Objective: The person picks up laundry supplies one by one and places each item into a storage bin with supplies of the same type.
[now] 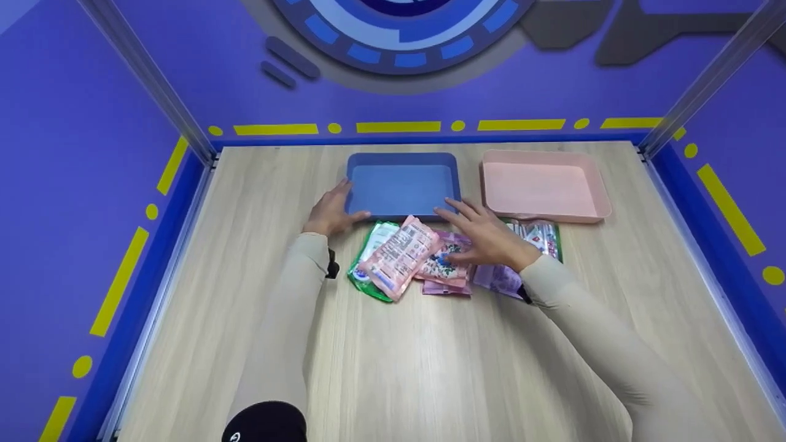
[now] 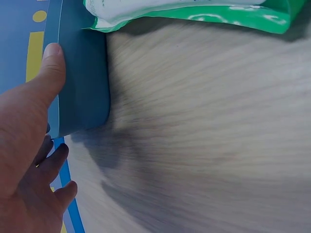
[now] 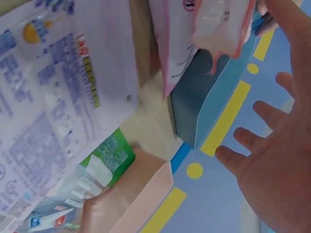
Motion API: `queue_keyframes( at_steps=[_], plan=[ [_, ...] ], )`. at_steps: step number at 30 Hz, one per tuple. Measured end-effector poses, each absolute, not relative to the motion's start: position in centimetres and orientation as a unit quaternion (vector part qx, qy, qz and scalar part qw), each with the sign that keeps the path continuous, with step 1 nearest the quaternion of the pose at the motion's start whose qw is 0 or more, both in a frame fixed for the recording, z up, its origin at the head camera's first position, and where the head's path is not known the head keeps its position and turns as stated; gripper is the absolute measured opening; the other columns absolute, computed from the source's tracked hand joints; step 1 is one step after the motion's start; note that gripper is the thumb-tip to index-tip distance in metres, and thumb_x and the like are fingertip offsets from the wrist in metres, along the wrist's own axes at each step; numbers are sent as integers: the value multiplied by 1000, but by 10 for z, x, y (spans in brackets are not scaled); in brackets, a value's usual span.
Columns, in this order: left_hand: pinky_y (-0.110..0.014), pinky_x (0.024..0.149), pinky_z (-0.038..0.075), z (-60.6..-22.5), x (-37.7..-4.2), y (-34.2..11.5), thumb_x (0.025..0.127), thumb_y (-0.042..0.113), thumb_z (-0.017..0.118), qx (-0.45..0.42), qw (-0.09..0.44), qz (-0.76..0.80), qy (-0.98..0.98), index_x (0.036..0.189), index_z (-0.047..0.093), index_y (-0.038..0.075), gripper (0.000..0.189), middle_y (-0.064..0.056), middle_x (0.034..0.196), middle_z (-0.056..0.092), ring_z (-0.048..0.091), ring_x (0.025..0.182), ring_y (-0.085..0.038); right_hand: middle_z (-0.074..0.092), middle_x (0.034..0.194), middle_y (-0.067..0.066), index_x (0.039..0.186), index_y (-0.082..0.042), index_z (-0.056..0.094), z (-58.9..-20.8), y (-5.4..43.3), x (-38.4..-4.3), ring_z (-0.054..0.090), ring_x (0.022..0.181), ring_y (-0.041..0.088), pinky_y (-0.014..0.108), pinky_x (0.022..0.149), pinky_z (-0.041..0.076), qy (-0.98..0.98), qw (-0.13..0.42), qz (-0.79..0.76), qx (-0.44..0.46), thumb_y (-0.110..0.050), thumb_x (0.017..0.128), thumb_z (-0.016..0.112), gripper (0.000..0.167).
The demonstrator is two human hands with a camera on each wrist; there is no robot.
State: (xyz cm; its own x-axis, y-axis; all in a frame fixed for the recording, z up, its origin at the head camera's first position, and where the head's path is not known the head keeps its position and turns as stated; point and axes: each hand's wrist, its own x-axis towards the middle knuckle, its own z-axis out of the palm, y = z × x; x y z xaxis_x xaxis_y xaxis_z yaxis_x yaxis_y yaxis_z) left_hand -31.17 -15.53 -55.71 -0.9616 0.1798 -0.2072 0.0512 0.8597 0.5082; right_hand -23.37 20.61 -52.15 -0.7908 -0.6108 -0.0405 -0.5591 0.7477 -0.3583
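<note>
The blue tray (image 1: 402,184) stands at the back middle of the table. My left hand (image 1: 330,210) is at its front left corner, thumb (image 2: 54,60) along the front wall and loosely extended fingers beside the left side. My right hand (image 1: 488,236) hovers with spread fingers near the tray's front right corner, above the packets. In front of the tray lie a pink packet (image 1: 402,258), overlapping a green-and-white packet (image 1: 374,245), and a pink-and-purple packet (image 1: 445,264). A purple packet (image 1: 498,279) is partly hidden under my right arm.
To the right of the blue tray stands a pink tray (image 1: 546,184). A green-edged packet (image 1: 543,234) lies before it, partly covered by my right hand and wrist. Blue panels with yellow marks (image 1: 399,127) border the table at the back and sides.
</note>
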Motion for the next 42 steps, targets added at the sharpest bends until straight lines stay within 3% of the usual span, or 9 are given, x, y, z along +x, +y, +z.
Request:
queue_keyframes(
  at_steps=[6,19,30,42],
  plan=[
    [-47,125,22,-556,-310,-156,92,53,73,63,111,255,958,164,23,11,97,-8,172,16,22,155,-33,17,172,5,164,-30,26,-515,193,-235,9,156,43,71,119,15,930,94,-144,-324,-54,85,80,99],
    [-48,125,22,-557,-308,-154,93,54,72,67,105,245,962,164,24,11,96,-5,172,16,23,154,-34,20,171,2,163,-29,29,-514,166,-236,15,156,38,68,119,21,924,96,-99,-356,-54,82,83,101],
    [-49,127,15,-558,-310,-155,92,56,71,61,103,241,963,165,23,11,98,-5,172,17,22,155,-34,29,168,9,161,-23,36,-515,146,-238,19,154,44,64,121,20,908,94,-94,-396,-48,78,89,101],
    [-48,128,8,-560,-311,-155,92,56,71,60,97,232,966,164,23,11,98,-8,171,18,20,156,-29,31,167,9,159,-22,41,-517,127,-240,18,155,42,63,123,17,903,115,-67,-408,-45,77,91,98]
  ],
)
